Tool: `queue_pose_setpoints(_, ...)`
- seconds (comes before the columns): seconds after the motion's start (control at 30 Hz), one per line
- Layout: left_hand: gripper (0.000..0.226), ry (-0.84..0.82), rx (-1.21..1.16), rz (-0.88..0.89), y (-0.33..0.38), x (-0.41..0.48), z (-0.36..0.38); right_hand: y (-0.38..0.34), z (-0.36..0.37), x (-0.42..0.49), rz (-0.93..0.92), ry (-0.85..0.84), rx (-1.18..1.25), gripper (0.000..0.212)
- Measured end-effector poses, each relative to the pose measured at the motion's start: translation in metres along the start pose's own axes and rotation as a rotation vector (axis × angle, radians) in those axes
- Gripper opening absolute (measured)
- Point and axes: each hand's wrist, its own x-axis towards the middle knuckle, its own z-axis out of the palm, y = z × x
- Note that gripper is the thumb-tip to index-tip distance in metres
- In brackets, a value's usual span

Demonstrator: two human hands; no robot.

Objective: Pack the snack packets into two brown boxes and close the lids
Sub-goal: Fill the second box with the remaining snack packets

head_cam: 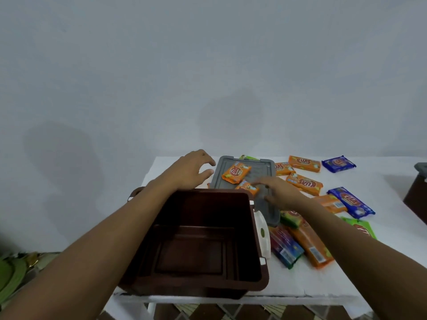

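Two orange packets [236,172] flat on a grey lid [264,168], one near its far edge, the other packet [247,188] nearer the middle and partly under blurred fingers. Grey lid flat on the white table [381,181], touching the far right corner of a brown box [208,209]. Brown box at the near left corner of the table, open, nothing inside, with a white latch [263,234] on its right side. Left hand [193,168] above the far left corner of the table, just beside the lid's left edge, fingers loosely curled and spread, holding nothing, forearm crossing the box's far left corner. Right hand [280,192] low over the lid, fingers stretched toward the nearer orange packet. Too blurred there to tell whether gripping, touching or clear of it. Many more packets loose over the right half of the table. Three orange ones [304,183] toward the far edge, just right of the lid. Two blue packets [351,202] farther right, well apart from each other. Green packet [360,228] toward the near right. Long orange packet [309,243] and dark packet [285,247] side by side just right of the latch. Second box [416,195] cut off at the right edge of the table, a grey top on it.
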Motion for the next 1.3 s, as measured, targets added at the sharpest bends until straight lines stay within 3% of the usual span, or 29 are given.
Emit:
queue_pose_setpoints(0.2,0.029,-0.101,0.032,0.003,-0.01,0.062,0.021,0.024,0.011,0.041,-0.193,-0.138,-0.167,0.063)
queue_pose_setpoints(0.4,0.039,-0.287,0.146,-0.038,-0.006,0.119,0.049,0.04,0.004,0.059,-0.276,-0.192,-0.27,0.046)
queue_pose_setpoints(0.63,0.077,-0.338,0.239,-0.146,0.01,0.16,0.086,0.056,-0.029,0.066,-0.177,-0.26,-0.137,0.068)
queue_pose_setpoints(0.87,0.111,-0.455,0.263,-0.27,0.016,0.172,0.11,0.082,-0.047,0.057,0.053,-0.207,-0.013,0.051)
queue_pose_setpoints(1.0,0.097,-0.32,0.419,-0.136,0.02,0.162,0.079,0.078,-0.051,0.045,0.114,-0.082,0.132,0.033)
queue_pose_setpoints(1.2,0.068,-0.27,-0.034,-0.142,0.0,0.1,-0.002,0.001,-0.07,0.022,0.128,0.023,0.554,0.021)
queue_pose_setpoints(1.3,0.051,-0.204,-0.22,-0.138,-0.015,0.057,-0.026,-0.045,-0.081,0.01,0.044,-0.008,0.684,0.03)
